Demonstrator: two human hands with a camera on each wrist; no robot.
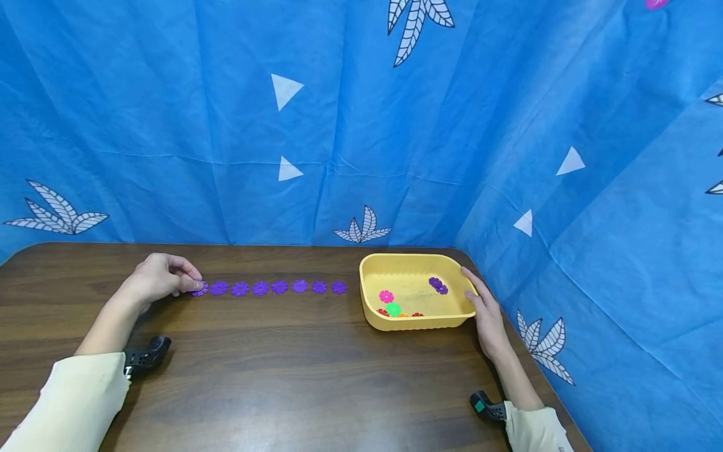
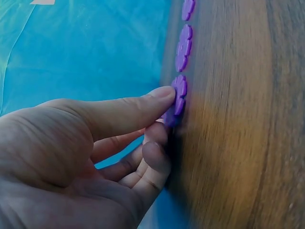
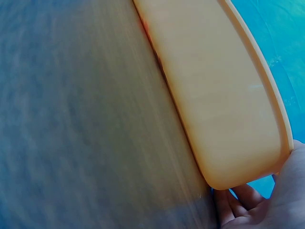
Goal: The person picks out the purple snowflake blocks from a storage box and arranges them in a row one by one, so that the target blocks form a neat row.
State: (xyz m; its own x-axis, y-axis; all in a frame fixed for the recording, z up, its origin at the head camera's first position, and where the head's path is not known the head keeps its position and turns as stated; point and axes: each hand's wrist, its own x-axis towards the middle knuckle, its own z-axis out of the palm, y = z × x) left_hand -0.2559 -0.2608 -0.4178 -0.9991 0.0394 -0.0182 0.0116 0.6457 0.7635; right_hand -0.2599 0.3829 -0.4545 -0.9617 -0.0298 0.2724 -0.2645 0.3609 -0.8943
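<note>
At the left end of a row of purple flower-shaped discs (image 1: 260, 288), my left hand (image 1: 160, 276) pinches one purple flower-shaped disc (image 2: 180, 95) between thumb and fingertips. That disc is low at the table surface and partly covered by the fingers. My right hand (image 1: 487, 314) grips the right end of a yellow plastic basin (image 1: 418, 322), its thumb over the rim and other fingers against the outside. In the right wrist view, the basin's outer wall (image 3: 224, 105) hides what is inside.
Inside the basin lie two purple discs (image 1: 437, 285), a pink one (image 1: 386, 296), a green one (image 1: 393, 309), and red and orange pieces partly hidden by the near wall. A blue curtain (image 1: 237, 125) hangs behind and to the right of the brown wooden table (image 1: 282, 376).
</note>
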